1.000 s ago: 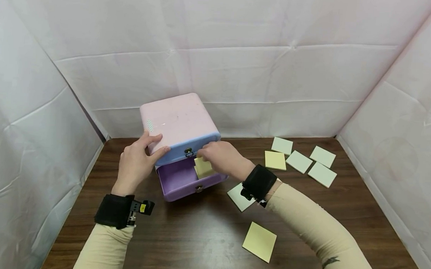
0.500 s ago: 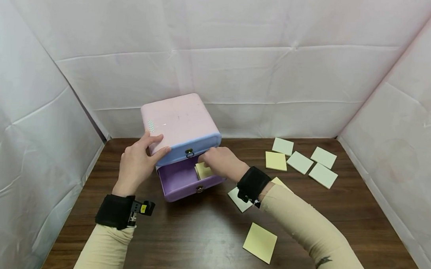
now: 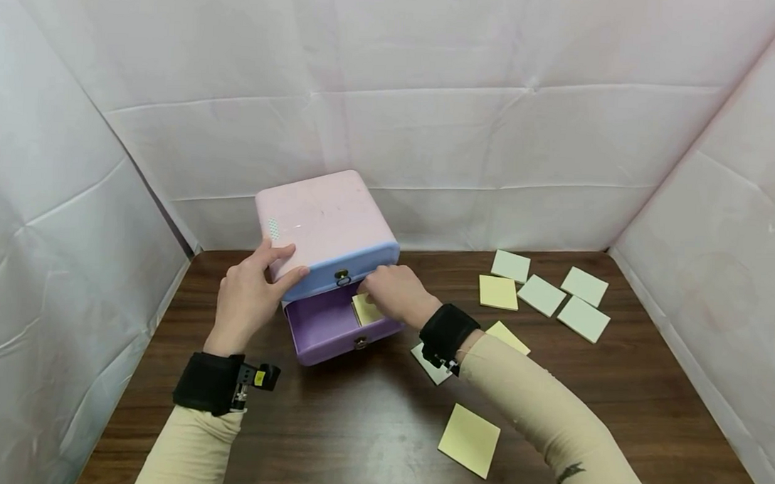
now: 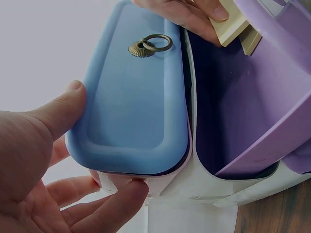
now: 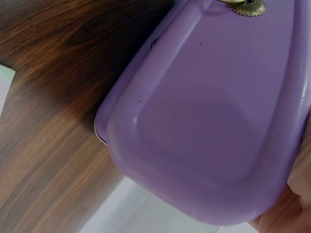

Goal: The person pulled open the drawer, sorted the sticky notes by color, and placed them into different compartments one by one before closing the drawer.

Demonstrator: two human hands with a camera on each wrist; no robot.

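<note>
A small pink drawer box [image 3: 327, 222] stands on the brown table [image 3: 355, 440]. Its blue top drawer [image 3: 335, 277] [image 4: 131, 92] is closed; the purple lower drawer [image 3: 333, 325] [image 4: 243, 107] [image 5: 209, 111] is pulled out. My left hand [image 3: 247, 298] [image 4: 58, 160] rests on the box's front left corner, thumb on the blue drawer front, fingers straight. My right hand [image 3: 395, 293] [image 4: 194, 12] reaches into the purple drawer and pinches a yellow sticky-note pad [image 3: 366, 309] [image 4: 233, 26], which lies over the drawer's right side.
Several pale green and yellow sticky-note pads [image 3: 539, 296] lie on the table at the right. One yellow pad [image 3: 469, 440] lies near the front, another [image 3: 509, 337] by my right forearm. White fabric walls enclose the table on three sides.
My right hand has pushed the yellow pad a little deeper into the purple drawer. A yellow pad by my forearm has come into view. The left hand has stayed put.
</note>
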